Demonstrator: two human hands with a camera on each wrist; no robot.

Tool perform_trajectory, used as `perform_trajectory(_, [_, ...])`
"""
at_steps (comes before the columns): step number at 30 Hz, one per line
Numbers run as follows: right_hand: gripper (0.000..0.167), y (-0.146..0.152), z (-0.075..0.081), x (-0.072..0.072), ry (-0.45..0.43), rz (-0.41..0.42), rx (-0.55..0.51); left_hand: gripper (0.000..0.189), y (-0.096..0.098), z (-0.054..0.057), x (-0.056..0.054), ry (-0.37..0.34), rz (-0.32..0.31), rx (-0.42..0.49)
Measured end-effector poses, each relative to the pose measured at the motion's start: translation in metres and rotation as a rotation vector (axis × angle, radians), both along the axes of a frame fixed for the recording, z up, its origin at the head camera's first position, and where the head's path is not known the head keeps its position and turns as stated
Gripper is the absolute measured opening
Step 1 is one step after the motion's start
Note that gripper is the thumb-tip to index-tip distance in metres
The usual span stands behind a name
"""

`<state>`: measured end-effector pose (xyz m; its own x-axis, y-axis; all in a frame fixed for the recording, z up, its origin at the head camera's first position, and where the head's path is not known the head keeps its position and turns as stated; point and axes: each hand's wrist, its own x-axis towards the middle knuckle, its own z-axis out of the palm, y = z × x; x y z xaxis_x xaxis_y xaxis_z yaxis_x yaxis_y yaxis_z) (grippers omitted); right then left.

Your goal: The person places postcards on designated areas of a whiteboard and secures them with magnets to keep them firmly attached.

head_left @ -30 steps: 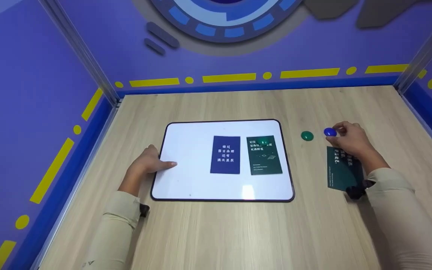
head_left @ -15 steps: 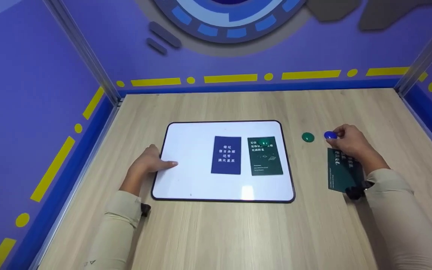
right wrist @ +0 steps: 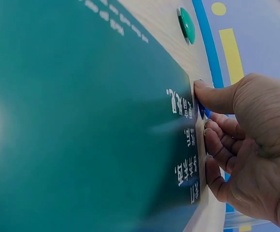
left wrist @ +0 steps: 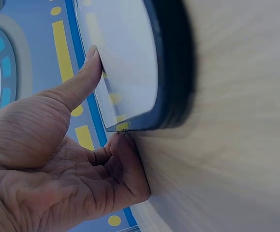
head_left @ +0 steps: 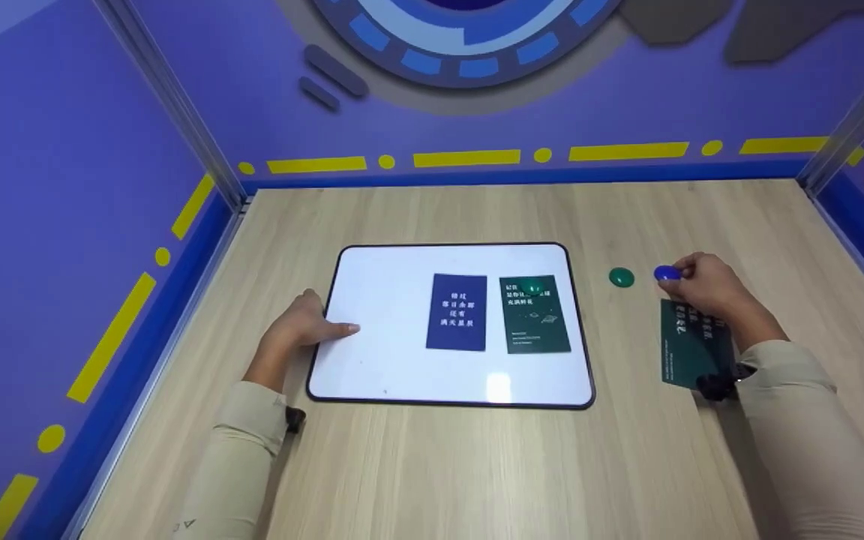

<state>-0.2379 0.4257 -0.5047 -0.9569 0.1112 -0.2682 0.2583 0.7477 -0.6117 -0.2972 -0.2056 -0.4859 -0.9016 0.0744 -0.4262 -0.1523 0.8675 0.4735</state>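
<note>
While the pale wooden tabletop (head_left: 439,472) spreads beneath everything, the black-rimmed whiteboard (head_left: 379,300) lies flat, its left edge gripped by my left hand (head_left: 303,322), thumb over the white face, fingers curled at the rim. My right hand (head_left: 711,285) works beyond the board's right side, its pinch narrow. Two cards lie on the board: a blue card (head_left: 457,334), with no disc on it that I can see, and a green card (head_left: 537,334) topped by a green disc (head_left: 531,286). A dark green card (head_left: 675,364) rests on the wood, partly hidden by my right hand and wrist. Smallest come the loose pieces: a second green disc (head_left: 622,277) on the tabletop and, just right of it, the blue disc (head_left: 666,272) between my thumb and fingertips. Picking up that blue disc is, I judge, the step in hand; the next move would call for a steady lift and a leftward reach, perhaps to the blue card
</note>
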Motion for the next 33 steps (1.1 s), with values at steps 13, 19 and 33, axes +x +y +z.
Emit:
perform_trajectory(13, [0.070, 0.0020, 0.0053, -0.0022, -0.009, 0.049, 0.019, 0.115, 0.0005, 0.0016, -0.0023, -0.002, 0.000, -0.003])
perform_trajectory(19, [0.070, 0.0025, 0.0050, -0.0029, -0.015, 0.047, 0.018, 0.114, 0.0007, 0.0009, -0.0030, 0.007, 0.012, -0.003])
perform_trajectory(33, [0.067, 0.0025, 0.0009, -0.0011, 0.016, 0.049, 0.024, 0.108, 0.0002, 0.0002, -0.0016, 0.003, 0.007, 0.003])
